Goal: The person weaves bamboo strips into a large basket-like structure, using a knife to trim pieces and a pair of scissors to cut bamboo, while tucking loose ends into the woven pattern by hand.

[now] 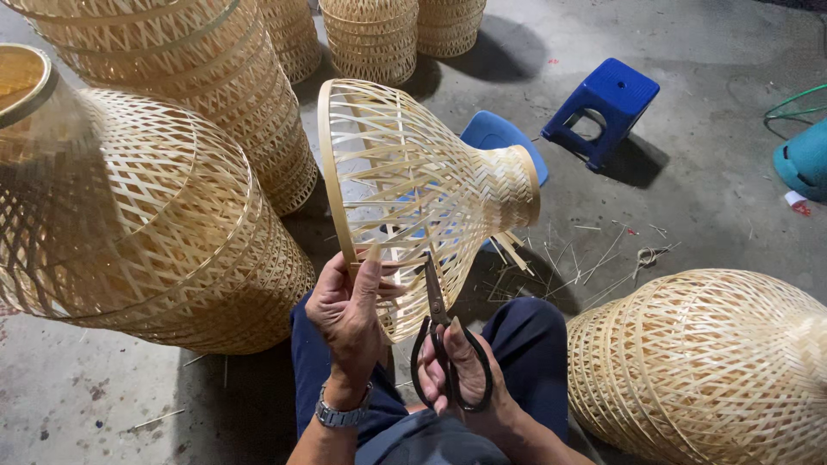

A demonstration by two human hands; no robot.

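Bamboo strips, woven into an open-lattice lampshade frame (413,189), fill the middle of the view, held on its side above the lap of a seated person in dark blue trousers (525,344). Nearest the camera, the left hand (349,314), a metal watch (342,416) on its wrist, has its grip clamped on the wide rim hoop, thumb pressed over the edge. The right hand (469,379) has its fingers closed through the loops of black scissors (441,340), whose blades point up at the weave just beside the rim.

The step in hand looks like trimming stray strip ends at the rim; the next cut would call for steady holding and careful blade placement.

Beyond, offcuts (594,258) litter the concrete floor (706,164). Finished shades (155,224) stand stacked at left, another (706,362) lies at right, and a blue plastic stool (607,103) sits farther back.
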